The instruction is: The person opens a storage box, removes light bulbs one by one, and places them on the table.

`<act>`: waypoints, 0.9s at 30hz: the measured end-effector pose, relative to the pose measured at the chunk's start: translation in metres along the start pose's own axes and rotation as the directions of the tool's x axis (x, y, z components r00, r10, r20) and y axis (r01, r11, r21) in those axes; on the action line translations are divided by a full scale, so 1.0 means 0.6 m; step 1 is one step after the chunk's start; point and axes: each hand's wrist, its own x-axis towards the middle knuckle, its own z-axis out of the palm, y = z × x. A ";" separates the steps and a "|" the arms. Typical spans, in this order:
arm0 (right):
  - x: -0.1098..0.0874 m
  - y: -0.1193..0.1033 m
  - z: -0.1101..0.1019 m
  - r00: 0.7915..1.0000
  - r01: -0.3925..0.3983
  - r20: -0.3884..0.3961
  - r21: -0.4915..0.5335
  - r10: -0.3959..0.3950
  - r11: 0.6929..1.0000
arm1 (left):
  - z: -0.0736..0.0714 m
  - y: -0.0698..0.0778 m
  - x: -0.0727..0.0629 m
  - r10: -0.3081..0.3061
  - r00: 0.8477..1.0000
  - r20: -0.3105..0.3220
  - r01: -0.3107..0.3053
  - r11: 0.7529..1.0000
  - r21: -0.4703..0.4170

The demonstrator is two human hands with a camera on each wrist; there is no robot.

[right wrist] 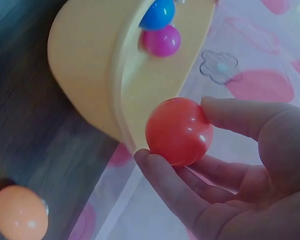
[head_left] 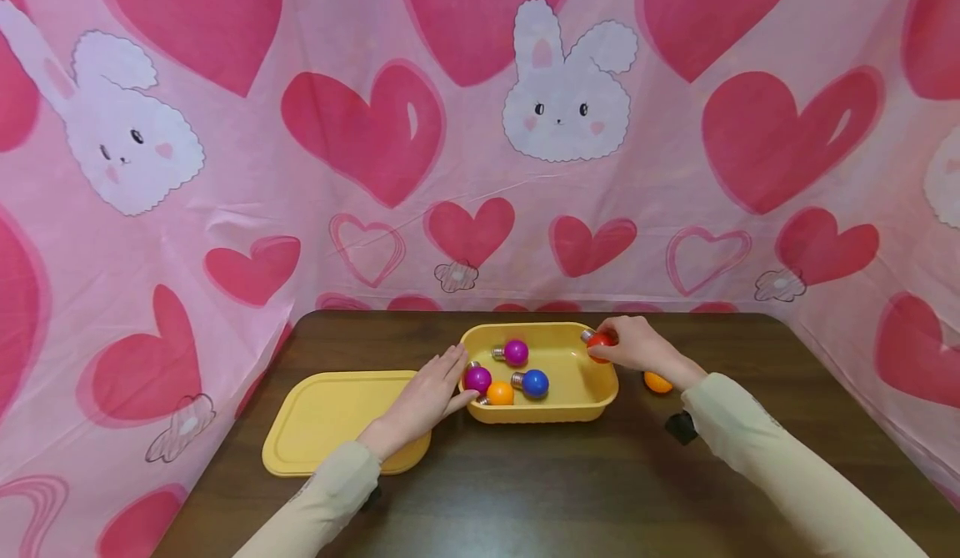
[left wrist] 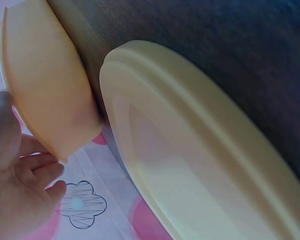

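Observation:
In the head view, my right hand [head_left: 637, 343] pinches a red light bulb [head_left: 600, 344] above the right end of a yellow container [head_left: 577, 414]; the right wrist view shows the red bulb [right wrist: 179, 131] between thumb and fingers. My left hand [head_left: 427, 395] rests on the container's left rim with its fingers extended. Inside the container lie two purple bulbs, one at the back [head_left: 516, 352] and one at the left [head_left: 477, 379], plus an orange bulb [head_left: 500, 393] and a blue bulb [head_left: 536, 384].
Another orange bulb [head_left: 657, 383] lies on the dark wooden table [head_left: 525, 491], right of the container and partly behind the right wrist. A yellow lid [head_left: 330, 416] lies at the left, under the left forearm. A pink heart-patterned cloth [head_left: 480, 166] hangs behind the table.

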 end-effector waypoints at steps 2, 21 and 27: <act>-0.003 0.010 -0.006 1.000 0.005 -0.013 0.006 -0.005 1.000 | 0.000 0.000 0.000 0.001 1.000 0.001 -0.001 1.000 0.001; -0.037 0.104 -0.038 0.997 -0.066 -0.037 0.007 0.066 0.998 | -0.004 0.002 0.002 0.014 1.000 -0.015 -0.014 1.000 0.004; -0.043 0.140 -0.040 0.995 -0.084 -0.057 -0.001 0.084 0.996 | -0.004 0.002 0.001 0.011 1.000 -0.004 -0.011 1.000 0.009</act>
